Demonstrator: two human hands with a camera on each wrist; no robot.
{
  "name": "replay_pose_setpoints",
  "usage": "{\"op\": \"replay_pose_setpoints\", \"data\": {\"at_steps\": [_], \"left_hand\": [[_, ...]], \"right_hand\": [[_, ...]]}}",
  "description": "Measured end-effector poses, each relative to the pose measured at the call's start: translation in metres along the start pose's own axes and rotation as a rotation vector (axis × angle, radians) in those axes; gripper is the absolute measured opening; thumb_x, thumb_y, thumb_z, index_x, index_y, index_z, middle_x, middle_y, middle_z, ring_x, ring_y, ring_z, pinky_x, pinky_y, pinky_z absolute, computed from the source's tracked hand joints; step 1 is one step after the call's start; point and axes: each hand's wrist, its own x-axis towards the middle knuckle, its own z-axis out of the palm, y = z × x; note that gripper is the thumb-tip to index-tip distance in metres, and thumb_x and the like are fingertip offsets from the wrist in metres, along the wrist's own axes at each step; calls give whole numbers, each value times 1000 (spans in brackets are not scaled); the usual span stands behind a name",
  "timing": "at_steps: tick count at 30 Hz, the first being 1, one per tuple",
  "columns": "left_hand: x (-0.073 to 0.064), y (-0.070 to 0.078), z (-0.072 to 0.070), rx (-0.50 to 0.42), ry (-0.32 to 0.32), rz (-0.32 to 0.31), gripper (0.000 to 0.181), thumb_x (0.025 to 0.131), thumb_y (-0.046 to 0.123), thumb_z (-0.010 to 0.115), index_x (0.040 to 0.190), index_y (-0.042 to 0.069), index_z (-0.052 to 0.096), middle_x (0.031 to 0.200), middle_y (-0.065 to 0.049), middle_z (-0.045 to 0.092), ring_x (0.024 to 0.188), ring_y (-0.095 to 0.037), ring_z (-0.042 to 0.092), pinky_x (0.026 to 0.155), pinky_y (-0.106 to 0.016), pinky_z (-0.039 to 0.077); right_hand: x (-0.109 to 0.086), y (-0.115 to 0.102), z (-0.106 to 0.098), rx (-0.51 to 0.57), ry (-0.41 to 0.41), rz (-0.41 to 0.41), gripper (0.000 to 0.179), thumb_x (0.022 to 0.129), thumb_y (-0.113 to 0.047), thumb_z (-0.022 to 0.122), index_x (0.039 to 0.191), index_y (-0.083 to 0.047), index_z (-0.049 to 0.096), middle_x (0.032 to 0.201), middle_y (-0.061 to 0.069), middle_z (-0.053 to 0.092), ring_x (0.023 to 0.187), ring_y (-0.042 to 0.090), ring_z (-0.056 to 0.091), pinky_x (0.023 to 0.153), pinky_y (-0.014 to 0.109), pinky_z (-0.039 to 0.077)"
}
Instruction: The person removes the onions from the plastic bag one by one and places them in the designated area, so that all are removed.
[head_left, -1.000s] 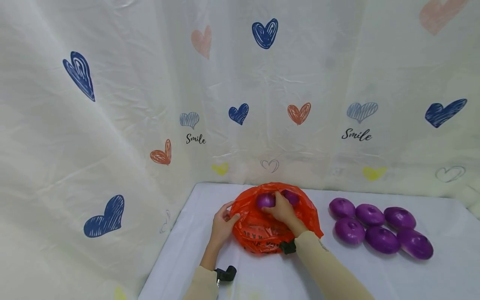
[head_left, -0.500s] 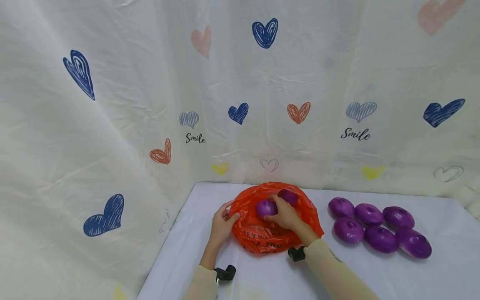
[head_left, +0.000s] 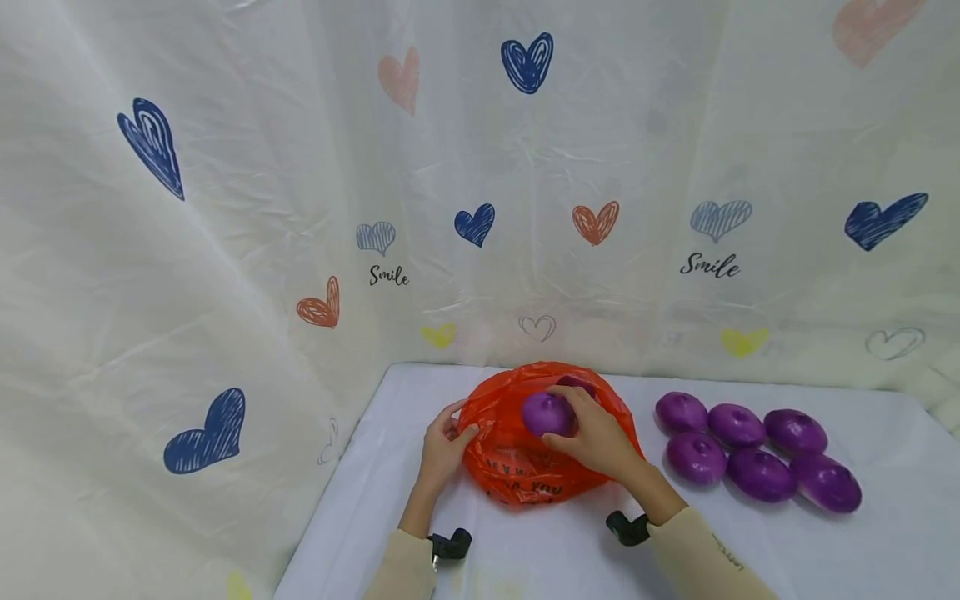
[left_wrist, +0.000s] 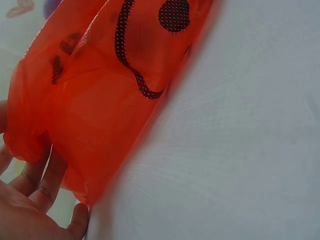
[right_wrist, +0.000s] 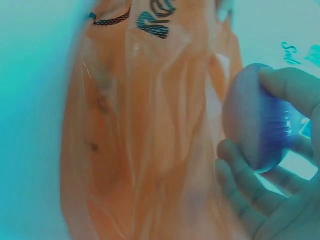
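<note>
A red plastic bag with black print stands open-mouthed on the table. My left hand holds its left rim, thumb and fingers curled at the plastic; the left wrist view shows those fingers against the bag. Over the bag's mouth, my right hand grips a round, glossy purple onion between thumb and fingers. In the right wrist view, the onion is beside the bag. Another purple onion sits behind in the bag, partly hidden by the right hand.
Several purple onions lie grouped in two rows on the white-covered table, right of the bag. A pale curtain printed with hearts hangs behind and to the left. Black wrist cameras sit on both wrists.
My right hand has drawn the onion up from inside the bag, slightly toward the right and nearer. The left hand stays at the rim.
</note>
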Motion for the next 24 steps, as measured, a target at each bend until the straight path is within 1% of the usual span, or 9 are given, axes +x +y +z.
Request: {"op": "replay_pose_setpoints", "data": {"at_steps": [4,6,9,13,14,16,19,21,24], "left_hand": [[0,0,0,10,0,-5,43,97,18,70,138,27,63,90,-6,59,83,-18,56,73,-21,51],[0,0,0,11,2,-9,43,97,18,70,138,27,63,90,-6,59,83,-18,56,72,-21,51],[-1,0,0,11,4,-11,43,96,18,70,138,27,63,90,-5,59,82,-18,56,71,-21,51],[-1,2,0,11,-1,-3,44,96,17,70,139,25,63,90,-7,59,82,-18,55,71,-21,51],[-1,2,0,9,0,-2,44,96,17,70,138,24,63,90,-7,59,81,-18,55,71,-21,50],[-1,1,0,6,1,-1,44,96,17,70,138,24,63,90,-7,59,81,-18,55,70,-21,50],[0,0,0,-2,5,-1,44,96,17,71,138,24,63,89,-8,58,81,-18,54,69,-20,49],[0,-1,0,-9,5,3,45,96,17,72,139,23,63,89,-8,58,80,-18,54,68,-20,49],[0,-1,0,-14,4,5,45,96,17,71,139,22,62,89,-8,58,80,-18,53,68,-20,49]], "right_hand": [[-15,3,-16,30,54,-86,77,85,-29,85,149,-21,44,148,8,50,128,36,57,95,56,56],[-23,5,-24,39,89,-121,77,84,-27,85,149,-20,44,146,8,51,123,33,59,92,53,58],[-35,12,-35,32,146,-141,77,84,-25,86,148,-20,44,140,9,53,112,28,61,85,44,61],[-51,25,-51,27,217,-107,76,82,-25,87,146,-16,46,129,9,57,92,20,63,73,30,60],[-55,29,-54,25,233,-95,76,83,-25,87,146,-15,46,126,10,58,87,19,63,70,28,59],[-64,37,-62,18,257,-57,76,83,-27,86,147,-14,46,124,10,59,83,19,63,69,25,58],[-78,50,-73,26,278,-5,77,85,-28,84,149,-14,44,128,14,57,87,23,63,70,24,58],[-87,58,-79,22,284,31,78,86,-30,83,151,-13,42,132,18,56,92,28,63,71,23,58],[-99,70,-87,19,286,65,80,87,-31,83,152,-12,41,138,22,53,100,36,65,74,17,55]]}}
